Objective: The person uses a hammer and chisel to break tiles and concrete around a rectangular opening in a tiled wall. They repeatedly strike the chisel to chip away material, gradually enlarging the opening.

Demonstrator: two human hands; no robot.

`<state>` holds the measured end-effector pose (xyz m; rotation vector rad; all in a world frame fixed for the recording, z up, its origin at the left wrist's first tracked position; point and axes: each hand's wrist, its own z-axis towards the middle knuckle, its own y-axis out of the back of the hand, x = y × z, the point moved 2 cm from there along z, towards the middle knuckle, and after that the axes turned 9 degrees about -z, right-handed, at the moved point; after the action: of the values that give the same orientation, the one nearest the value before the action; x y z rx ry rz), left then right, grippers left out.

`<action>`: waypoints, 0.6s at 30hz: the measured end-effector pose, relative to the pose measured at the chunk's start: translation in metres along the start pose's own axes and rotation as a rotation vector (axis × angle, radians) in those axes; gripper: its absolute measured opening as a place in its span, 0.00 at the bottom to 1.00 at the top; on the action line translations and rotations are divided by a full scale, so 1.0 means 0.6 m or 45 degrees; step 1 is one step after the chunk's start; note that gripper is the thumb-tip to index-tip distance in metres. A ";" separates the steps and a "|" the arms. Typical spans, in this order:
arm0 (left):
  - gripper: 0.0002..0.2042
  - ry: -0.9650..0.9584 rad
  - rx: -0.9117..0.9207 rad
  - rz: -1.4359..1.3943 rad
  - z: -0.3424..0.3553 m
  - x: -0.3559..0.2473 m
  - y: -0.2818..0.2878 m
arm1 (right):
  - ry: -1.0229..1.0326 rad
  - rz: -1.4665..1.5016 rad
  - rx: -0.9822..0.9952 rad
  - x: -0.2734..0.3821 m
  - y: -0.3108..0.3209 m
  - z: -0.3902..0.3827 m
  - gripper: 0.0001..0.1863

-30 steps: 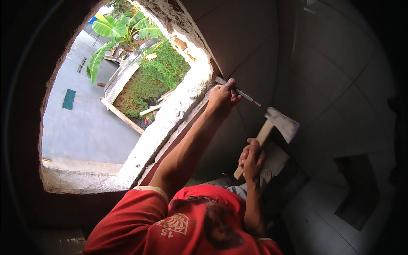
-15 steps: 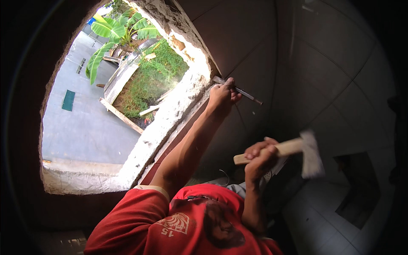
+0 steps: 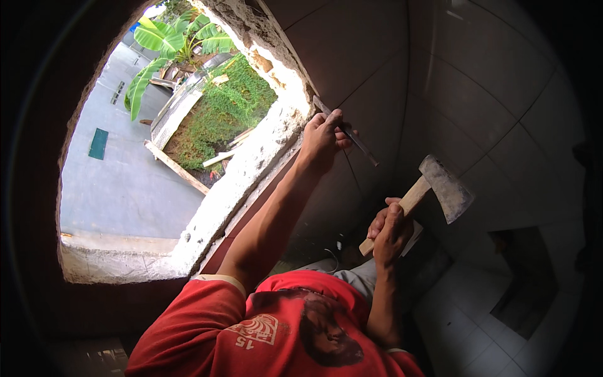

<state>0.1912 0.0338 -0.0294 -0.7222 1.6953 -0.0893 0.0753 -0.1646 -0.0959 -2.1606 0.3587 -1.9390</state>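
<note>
My left hand [image 3: 323,139] is closed around a thin metal chisel [image 3: 360,144]. The chisel's upper end meets the corner where the rough wall opening [image 3: 295,112] borders the dark tiles; its other end slants down to the right. My right hand [image 3: 391,234] grips the pale wooden handle of a hatchet [image 3: 446,188]. The hatchet's grey, worn head is raised to the right, apart from the chisel, with its broad edge turned down and right. My palm and fingers cover part of the handle.
Dark tiled wall [image 3: 477,94] fills the right side. Through the opening stand a grey wall [image 3: 119,188], a banana plant [image 3: 160,38], green ground cover [image 3: 229,100] and wooden planks [image 3: 176,168]. A dark angular recess [image 3: 524,283] shows at lower right.
The hatchet, blurred before, is now sharp and its head has risen and tilted. My right hand shifted slightly right. The chisel now slants more steeply in my left hand.
</note>
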 end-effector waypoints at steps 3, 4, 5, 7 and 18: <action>0.10 0.013 0.008 -0.034 0.003 -0.005 0.000 | 0.003 -0.048 0.034 0.014 -0.002 -0.008 0.20; 0.09 0.014 0.011 -0.052 0.004 -0.005 0.001 | 0.050 -0.055 0.051 0.020 0.001 -0.011 0.20; 0.09 0.014 0.041 -0.090 0.006 -0.004 0.001 | 0.085 -0.062 0.046 0.025 0.005 -0.013 0.20; 0.09 0.008 0.096 -0.176 0.009 -0.004 0.004 | 0.178 -0.071 -0.011 0.026 0.009 -0.014 0.21; 0.10 0.047 0.189 -0.271 0.027 0.000 0.022 | 0.166 -0.061 0.099 -0.066 -0.041 -0.012 0.17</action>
<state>0.2005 0.0496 -0.0394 -0.7910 1.6230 -0.3759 0.0649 -0.1284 -0.1247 -2.0183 0.2509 -2.0896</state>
